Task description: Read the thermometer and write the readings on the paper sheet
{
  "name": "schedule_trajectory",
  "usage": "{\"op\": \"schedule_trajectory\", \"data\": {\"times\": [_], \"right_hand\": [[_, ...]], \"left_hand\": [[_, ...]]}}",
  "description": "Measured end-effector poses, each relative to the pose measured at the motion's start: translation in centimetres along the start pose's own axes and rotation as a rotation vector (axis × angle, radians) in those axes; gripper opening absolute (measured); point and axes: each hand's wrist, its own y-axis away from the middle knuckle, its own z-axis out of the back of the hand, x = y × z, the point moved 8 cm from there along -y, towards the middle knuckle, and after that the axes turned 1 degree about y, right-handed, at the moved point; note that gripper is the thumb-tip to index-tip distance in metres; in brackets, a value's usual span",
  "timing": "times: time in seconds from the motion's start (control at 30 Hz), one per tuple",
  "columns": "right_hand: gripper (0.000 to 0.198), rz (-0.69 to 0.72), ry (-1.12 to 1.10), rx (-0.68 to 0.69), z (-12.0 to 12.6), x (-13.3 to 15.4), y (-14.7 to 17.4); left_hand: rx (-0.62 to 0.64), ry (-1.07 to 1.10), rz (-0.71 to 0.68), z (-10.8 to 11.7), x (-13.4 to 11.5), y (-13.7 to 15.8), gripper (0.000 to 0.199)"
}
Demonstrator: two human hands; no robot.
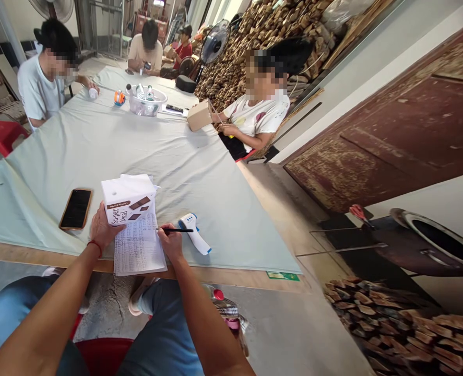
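Note:
My left hand (103, 227) grips the lower left side of a white cardboard box (125, 201) printed with brown bars and the words "Su-per Meal". The box is tilted over the upper part of some paper sheets (139, 248) covered in handwriting. In my right hand (171, 244) is a dark pen (178, 230), held at the right edge of the sheets. Just right of that hand lies a white and blue infrared thermometer (195, 234). A smartphone (75, 209) in an orange case rests left of the box.
A pale cloth (200, 162) covers the long table. Farther back stand a plastic basket (147, 107) of bottles and an orange tape roll (119, 97). One person at the right handles a brown carton (200, 115); others sit farther along. Firewood (407, 326) is stacked at lower right.

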Motion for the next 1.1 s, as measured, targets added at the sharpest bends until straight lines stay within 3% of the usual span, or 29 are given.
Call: {"op": "schedule_trajectory", "data": {"times": [1.1], "right_hand": [[0.019,-0.027,0.005,-0.027,0.25,-0.60,0.02]], "left_hand": [[0.010,-0.004,-0.024,0.15,-0.43,0.04,0.099]]}}
